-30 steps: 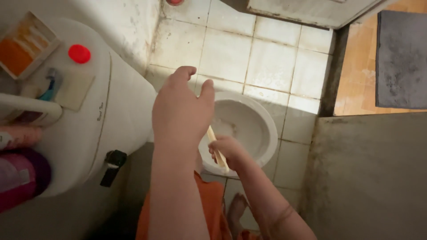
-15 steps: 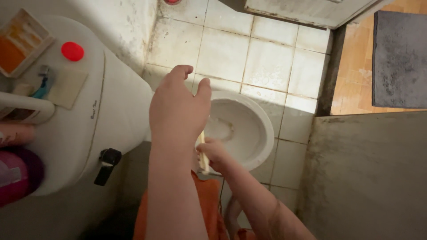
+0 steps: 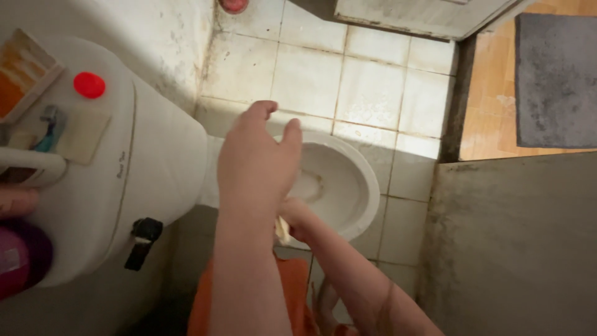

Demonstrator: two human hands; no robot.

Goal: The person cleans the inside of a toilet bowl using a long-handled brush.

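Observation:
My left hand (image 3: 257, 165) is held up over the near left rim of a white toilet bowl (image 3: 364, 180), fingers slightly spread and holding nothing. It hides most of my right hand (image 3: 293, 214), which is closed on a pale cream brush handle (image 3: 282, 231) at the bowl's near edge. The brush end is hidden behind my left hand. The inside of the bowl shows a brownish stain (image 3: 316, 182). My orange garment (image 3: 292, 283) and a bare foot (image 3: 323, 298) show below my arms.
A white toilet tank (image 3: 143, 174) with a black flush lever (image 3: 142, 241) stands at left. On its lid lie a red cap (image 3: 89, 85), a sponge (image 3: 79, 135) and a razor (image 3: 45, 134). Grimy wall at right (image 3: 516, 249), open door (image 3: 423, 17), grey mat (image 3: 556, 81).
My right hand has drawn the cream handle back toward the bowl's near left rim, slipping further behind my left hand. My left hand has dropped slightly lower.

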